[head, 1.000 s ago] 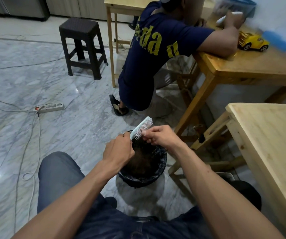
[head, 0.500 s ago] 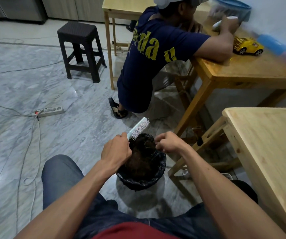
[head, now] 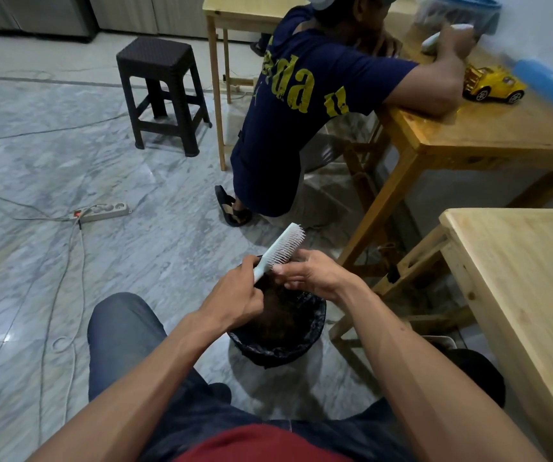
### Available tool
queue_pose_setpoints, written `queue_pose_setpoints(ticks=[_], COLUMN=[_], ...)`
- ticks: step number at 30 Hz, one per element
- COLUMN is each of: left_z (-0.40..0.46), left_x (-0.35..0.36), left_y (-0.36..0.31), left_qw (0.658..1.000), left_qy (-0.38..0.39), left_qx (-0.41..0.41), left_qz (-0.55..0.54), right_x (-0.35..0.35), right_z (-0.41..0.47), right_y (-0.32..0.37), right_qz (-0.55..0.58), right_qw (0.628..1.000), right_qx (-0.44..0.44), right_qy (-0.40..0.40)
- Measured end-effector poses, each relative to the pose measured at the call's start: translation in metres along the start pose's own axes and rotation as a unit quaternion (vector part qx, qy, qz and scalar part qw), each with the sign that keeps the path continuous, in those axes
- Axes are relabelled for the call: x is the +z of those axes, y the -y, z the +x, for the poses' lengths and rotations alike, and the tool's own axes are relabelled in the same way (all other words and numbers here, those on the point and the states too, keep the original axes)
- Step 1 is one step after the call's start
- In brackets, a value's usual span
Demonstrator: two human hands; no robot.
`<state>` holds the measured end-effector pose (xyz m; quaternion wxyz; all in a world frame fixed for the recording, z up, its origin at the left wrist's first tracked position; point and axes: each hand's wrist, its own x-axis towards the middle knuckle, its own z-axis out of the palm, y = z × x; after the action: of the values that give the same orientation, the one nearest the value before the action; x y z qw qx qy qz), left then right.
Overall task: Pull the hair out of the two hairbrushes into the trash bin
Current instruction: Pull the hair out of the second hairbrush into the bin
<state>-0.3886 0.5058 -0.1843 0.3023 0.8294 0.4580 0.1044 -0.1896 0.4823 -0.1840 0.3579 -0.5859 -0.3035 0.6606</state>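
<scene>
A white hairbrush (head: 283, 246) with pale bristles tilts up and to the right above the trash bin (head: 288, 348). My left hand (head: 238, 291) grips its handle. My right hand (head: 315, 275) is at the lower bristles, thumb in front and fingers behind, pinching there. I cannot make out any hair in the pinch. The bin stands on the floor between my knees, lined with a black bag and filled with brown hair (head: 281, 315). A second hairbrush is not in sight.
A person in a navy shirt (head: 301, 105) crouches just beyond the bin at a wooden table with a yellow toy truck (head: 493, 86). Another wooden table (head: 528, 295) is close on my right. A black stool (head: 161, 91) and a power strip (head: 103, 211) with cables are on the marble floor.
My right hand dropped from the bristles to the bin's far rim, then came back up to the bristles. The left hand kept holding the brush, now slightly higher.
</scene>
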Motion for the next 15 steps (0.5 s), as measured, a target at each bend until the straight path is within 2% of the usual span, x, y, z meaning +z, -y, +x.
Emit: queue_pose_setpoints(ticks=[3, 8, 15], left_z=[0.002, 0.004, 0.005], left_x=[0.001, -0.004, -0.009], left_y=[0.005, 0.01, 0.018], left_qw=[1.0, 0.995, 0.991], left_qy=[-0.012, -0.052, -0.06], left_qx=[-0.002, -0.002, -0.012], left_qz=[0.002, 0.079, 0.118], right_x=[-0.004, -0.014, -0.016], right_z=[0.001, 0.004, 0.011], right_y=[-0.002, -0.01, -0.025], right_qz=[-0.023, -0.082, -0.192], right_qw=[0.999, 0.993, 0.968], right_qx=[-0.006, -0.012, 0.025], right_qy=[-0.028, -0.086, -0.158])
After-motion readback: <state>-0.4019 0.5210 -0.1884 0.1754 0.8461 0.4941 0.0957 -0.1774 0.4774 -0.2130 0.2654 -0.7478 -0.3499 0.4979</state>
